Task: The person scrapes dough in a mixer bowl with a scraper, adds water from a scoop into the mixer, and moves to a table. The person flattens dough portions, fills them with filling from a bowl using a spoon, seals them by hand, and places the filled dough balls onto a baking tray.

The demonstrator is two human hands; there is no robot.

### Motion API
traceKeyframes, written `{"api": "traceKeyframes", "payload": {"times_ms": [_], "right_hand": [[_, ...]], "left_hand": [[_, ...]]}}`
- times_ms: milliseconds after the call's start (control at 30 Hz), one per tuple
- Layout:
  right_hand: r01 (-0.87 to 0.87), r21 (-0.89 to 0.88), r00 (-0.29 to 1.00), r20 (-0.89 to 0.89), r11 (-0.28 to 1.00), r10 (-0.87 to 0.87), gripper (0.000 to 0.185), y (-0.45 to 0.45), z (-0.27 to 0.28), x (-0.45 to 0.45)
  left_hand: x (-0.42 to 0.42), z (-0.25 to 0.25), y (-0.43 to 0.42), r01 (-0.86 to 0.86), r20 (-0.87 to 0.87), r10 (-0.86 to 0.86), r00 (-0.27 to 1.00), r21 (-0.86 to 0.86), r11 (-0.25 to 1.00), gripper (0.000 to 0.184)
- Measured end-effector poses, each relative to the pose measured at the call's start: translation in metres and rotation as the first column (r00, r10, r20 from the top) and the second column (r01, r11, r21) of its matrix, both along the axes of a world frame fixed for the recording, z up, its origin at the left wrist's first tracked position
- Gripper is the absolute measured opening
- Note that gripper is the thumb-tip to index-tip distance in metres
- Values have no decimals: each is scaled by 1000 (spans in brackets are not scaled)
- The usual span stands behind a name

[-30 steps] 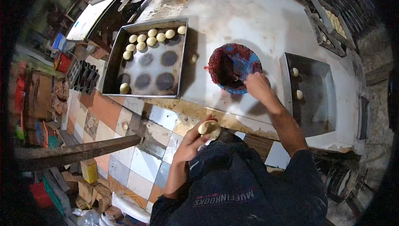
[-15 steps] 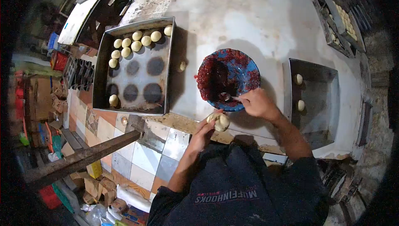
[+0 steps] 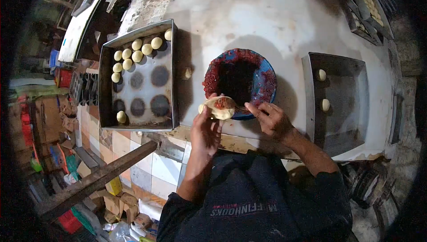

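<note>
My left hand (image 3: 206, 131) holds a flattened piece of dough (image 3: 218, 108) at the near rim of the blue bowl (image 3: 269, 82), with some red filling on top of it. Pinched in my right hand (image 3: 275, 121) is a spoon (image 3: 240, 107), its tip at the dough's right side. Dark red filling (image 3: 215, 75) coats the bowl's inside. To the left, a metal tray (image 3: 175, 77) holds several round dough balls (image 3: 137, 56). Two more balls (image 3: 325, 105) lie along the left side of another metal tray (image 3: 308, 95) at the right.
A small dough bit (image 3: 188, 73) lies on the pale tabletop (image 3: 231, 15) beside the left tray. More trays of dough balls (image 3: 371, 8) are stacked at the far right. A wooden beam (image 3: 100, 179) crosses over the tiled floor (image 3: 167, 168) at lower left, near cardboard boxes (image 3: 113, 202).
My left hand has risen with the dough to the bowl's near rim. The spoon has come out of the bowl to the dough, where red filling now shows.
</note>
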State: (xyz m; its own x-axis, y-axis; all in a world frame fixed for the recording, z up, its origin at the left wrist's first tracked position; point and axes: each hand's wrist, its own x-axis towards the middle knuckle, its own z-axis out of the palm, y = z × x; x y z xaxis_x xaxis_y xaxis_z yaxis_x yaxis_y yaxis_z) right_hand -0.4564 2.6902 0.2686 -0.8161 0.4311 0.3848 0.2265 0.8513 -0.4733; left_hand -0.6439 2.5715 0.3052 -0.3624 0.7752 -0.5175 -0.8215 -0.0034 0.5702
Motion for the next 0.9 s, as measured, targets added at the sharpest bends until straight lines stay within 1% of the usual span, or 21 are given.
{"api": "traceKeyframes", "payload": {"times_ms": [33,100,200,267,300,333,367,433,467,500,533,567,600,633,667,700,733,767,800,833,900], "right_hand": [[3,5,1000,-2,1000,-3,41,-1,-5,4],[91,56,969,225,994,-102,38,-1,-7,13],[162,79,948,265,984,-178,35,-1,12,8],[187,178,959,180,966,-219,26,-11,25,-12],[153,-120,988,15,981,-153,23,-17,28,-25],[52,-394,978,-165,918,-126,22,-24,31,-36],[49,-382,978,-171,923,-122,22,-33,34,-47],[-106,-728,898,-363,678,-249,23,-52,36,-65],[-118,-720,897,-373,684,-237,23,-56,37,-69],[-243,-909,855,-365,337,-368,22,-60,38,-74],[-366,-929,827,-294,-61,-479,21,-65,38,-79],[-461,-880,769,-330,-118,-548,16,-75,40,-89],[-463,-878,776,-337,-120,-533,16,-86,45,-93],[-321,-922,821,-385,216,-421,16,-99,52,-97],[-180,-822,870,-389,541,-302,16,-113,64,-105],[-207,-715,860,-459,668,-225,20,-129,75,-113],[-93,-450,922,-375,888,-94,23,-138,94,-109],[-85,-380,924,-377,921,-70,24,-153,106,-110],[-77,-305,924,-381,949,-47,24,-168,113,-114],[-84,-371,923,-379,925,-68,23,-185,115,-117],[-94,-177,876,-482,980,-3,20,-207,123,-120]], "left_hand": [[-1,-2,0,-46,-57,44,997,-28,999,50],[-6,-5,-4,-92,-99,91,991,-8,996,50],[-14,-6,-14,-133,-134,139,981,52,990,50],[-14,4,-18,-91,-132,106,986,118,989,51],[-8,13,-20,-82,-149,100,984,119,989,52],[-6,8,-23,-62,-153,84,985,142,988,52],[-2,8,-26,-49,-152,78,985,186,981,52],[4,5,-34,-74,-130,116,985,293,953,50],[3,8,-40,-80,-137,127,982,303,950,50],[1,10,-47,-194,13,201,979,339,921,45],[-1,12,-55,-310,166,267,949,356,881,42],[-3,7,-61,-336,150,302,941,346,876,41],[-5,0,-69,-274,60,275,960,421,865,41],[-2,-5,-75,-172,-380,304,874,345,923,44],[0,-4,-81,-120,-744,246,621,220,968,47],[-2,3,-91,-36,-917,211,339,211,977,59],[-1,6,-103,-72,-961,181,207,170,983,66],[-4,13,-120,-37,-999,25,-31,26,999,67],[-8,22,-136,-36,-954,-128,-272,-122,992,69],[-5,35,-150,-55,-996,-15,-89,-10,998,71],[-1,53,-178,-56,-936,201,290,193,980,74]]}}
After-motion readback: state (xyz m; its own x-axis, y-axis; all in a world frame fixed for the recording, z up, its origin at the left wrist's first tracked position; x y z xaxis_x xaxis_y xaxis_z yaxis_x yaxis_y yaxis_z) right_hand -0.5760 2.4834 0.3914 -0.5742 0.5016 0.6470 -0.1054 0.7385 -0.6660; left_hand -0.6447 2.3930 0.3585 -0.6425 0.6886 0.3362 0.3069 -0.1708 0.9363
